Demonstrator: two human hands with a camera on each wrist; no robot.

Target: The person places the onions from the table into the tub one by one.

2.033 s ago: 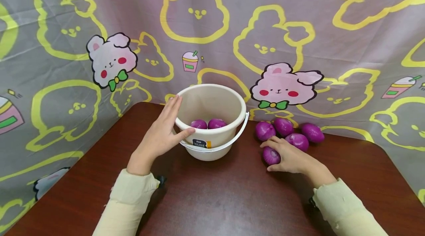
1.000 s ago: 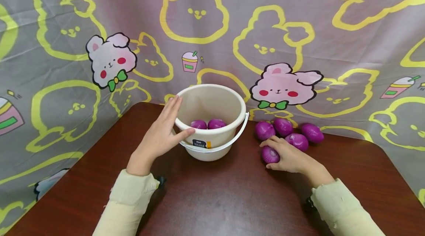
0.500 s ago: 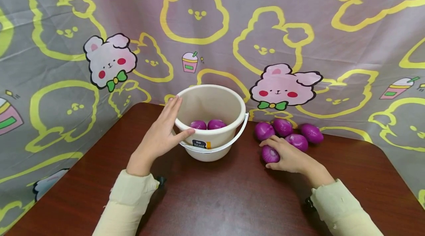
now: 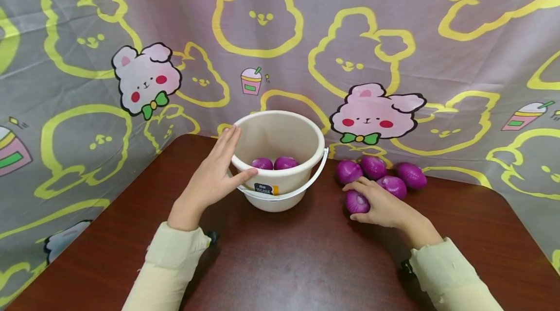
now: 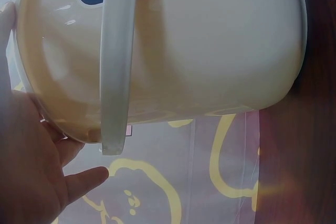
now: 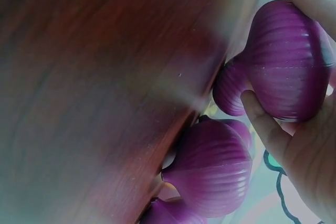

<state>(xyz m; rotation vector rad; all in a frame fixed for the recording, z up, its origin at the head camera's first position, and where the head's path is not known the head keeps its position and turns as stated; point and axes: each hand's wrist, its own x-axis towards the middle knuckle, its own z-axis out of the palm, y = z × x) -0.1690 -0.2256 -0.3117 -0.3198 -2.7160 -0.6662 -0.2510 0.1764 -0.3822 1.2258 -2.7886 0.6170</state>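
A cream plastic bucket point(image 4: 294, 181) stands upright on the table, its white handle point(image 5: 116, 61) hanging across the front. My left hand point(image 4: 209, 182) rests against the bucket's left side, fingers fairly straight along the rim and thumb at the front edge. Inside the bucket lie two purple onions, a left one point(image 4: 263, 164) and a right one point(image 4: 286, 163). To the right of the bucket, my right hand point(image 4: 379, 205) holds another purple onion point(image 4: 356, 202) between thumb and fingers, low over or on the table; which one I cannot tell.
Behind the right hand several more onions point(image 4: 373, 167) sit in a loose cluster near the table's back edge. A dark red-brown table point(image 4: 297, 262) spreads in front of the bucket. A grey patterned cloth point(image 4: 280, 77) hangs close behind.
Almost nothing differs. My right thumb has drawn slightly inward against the onion; the left hand and the bucket stay in place.
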